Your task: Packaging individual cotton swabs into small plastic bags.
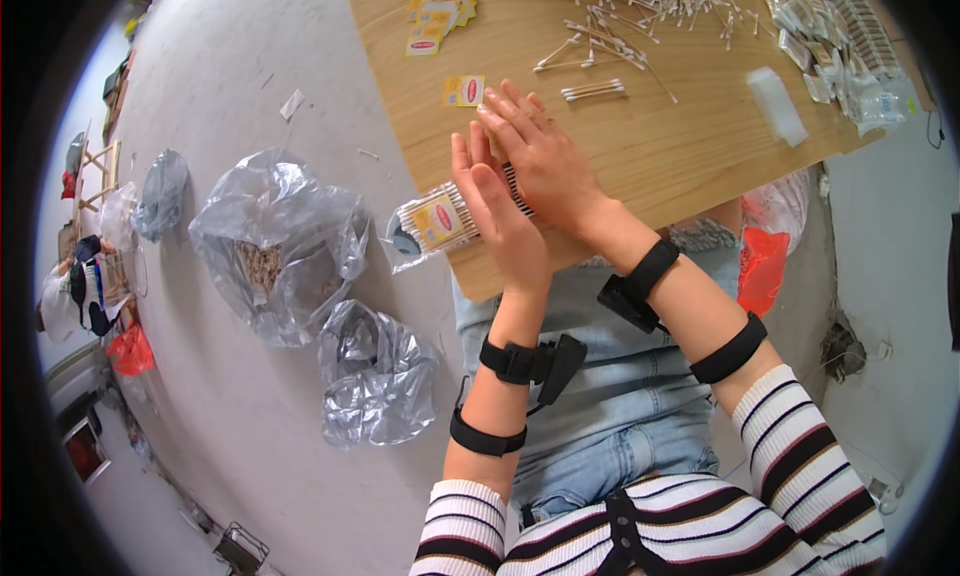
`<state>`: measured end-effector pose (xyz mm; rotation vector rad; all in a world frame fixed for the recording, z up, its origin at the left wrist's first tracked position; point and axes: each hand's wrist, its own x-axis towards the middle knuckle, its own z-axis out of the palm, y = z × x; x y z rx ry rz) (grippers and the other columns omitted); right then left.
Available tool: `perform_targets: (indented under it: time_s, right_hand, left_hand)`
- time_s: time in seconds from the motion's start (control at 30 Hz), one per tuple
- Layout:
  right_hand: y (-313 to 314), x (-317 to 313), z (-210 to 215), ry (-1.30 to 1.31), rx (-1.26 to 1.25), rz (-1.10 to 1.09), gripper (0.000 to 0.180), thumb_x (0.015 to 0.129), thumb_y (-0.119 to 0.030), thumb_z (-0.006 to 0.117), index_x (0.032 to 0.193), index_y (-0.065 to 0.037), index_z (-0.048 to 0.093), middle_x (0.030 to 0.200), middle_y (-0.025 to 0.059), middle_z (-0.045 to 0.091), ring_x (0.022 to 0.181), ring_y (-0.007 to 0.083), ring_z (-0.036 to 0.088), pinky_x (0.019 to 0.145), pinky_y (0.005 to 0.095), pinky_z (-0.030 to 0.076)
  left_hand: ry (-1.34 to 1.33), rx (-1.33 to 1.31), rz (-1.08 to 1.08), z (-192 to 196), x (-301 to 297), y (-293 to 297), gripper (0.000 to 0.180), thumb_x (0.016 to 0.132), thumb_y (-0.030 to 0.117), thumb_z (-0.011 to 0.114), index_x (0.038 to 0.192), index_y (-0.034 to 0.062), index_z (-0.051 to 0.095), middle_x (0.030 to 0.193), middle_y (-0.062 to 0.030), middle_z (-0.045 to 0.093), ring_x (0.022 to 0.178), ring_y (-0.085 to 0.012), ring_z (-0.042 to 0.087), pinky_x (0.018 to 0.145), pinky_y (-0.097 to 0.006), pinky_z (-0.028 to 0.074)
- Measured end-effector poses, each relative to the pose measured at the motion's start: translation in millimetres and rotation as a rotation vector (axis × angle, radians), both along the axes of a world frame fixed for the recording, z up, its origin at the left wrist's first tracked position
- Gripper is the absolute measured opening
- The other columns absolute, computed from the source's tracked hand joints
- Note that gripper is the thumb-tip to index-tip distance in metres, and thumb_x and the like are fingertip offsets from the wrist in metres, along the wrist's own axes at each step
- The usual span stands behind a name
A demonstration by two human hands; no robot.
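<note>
At the near left corner of the table, the packet of cotton swabs juts past the edge. Left hand and right hand flank its inner end, fingers nearly straight; even, gentle pressure should keep it tidy.

- The left forearm rises almost straight from the lower edge of view, bare up to a knitted sleeve near the elbow.
- The left hand stands turned on its side by the left edge of the tabletop, near that edge's front corner, fingers extended and thumb raised alongside them.
- The right forearm slants in from the lower right across the tabletop's front edge, also bare below its sleeve.
- The right hand shows its back, fingers straight and pointing up and left.
- Both hands come close together, the right farther in over the tabletop.
</note>
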<state>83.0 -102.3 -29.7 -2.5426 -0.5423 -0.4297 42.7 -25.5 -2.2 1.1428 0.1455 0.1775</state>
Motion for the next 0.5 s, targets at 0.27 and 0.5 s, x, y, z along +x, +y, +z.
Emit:
perform_targets:
  time_s: [0.27,0.5]
  right_hand:
    - [4,-1,-2,-0.018,-0.107,-0.101,0.050,0.090,-0.007,0.046,0.139,-0.002,0.043,0.149,0.0149,0.039,0.143,0.0315,0.028,0.118,0.0443,0.025]
    - [10,4,-1,-0.050,-0.122,-0.115,0.047,0.090,-0.007,0.043,0.136,0.002,0.045,0.148,0.0169,0.039,0.143,0.0308,0.030,0.117,0.0434,0.025]
  left_hand:
    - [-0.012,0.205,0.047,6,-4,13,0.064,0.105,0.044,0.032,0.148,-0.0018,0.020,0.149,-0.0221,0.036,0.140,-0.0272,0.033,0.115,-0.037,0.026]
    - [0.025,1.132,0.400,-6,17,114,0.045,0.100,0.032,0.048,0.127,-0.0047,0.050,0.124,-0.0188,0.057,0.114,-0.0247,0.054,0.096,-0.035,0.042]
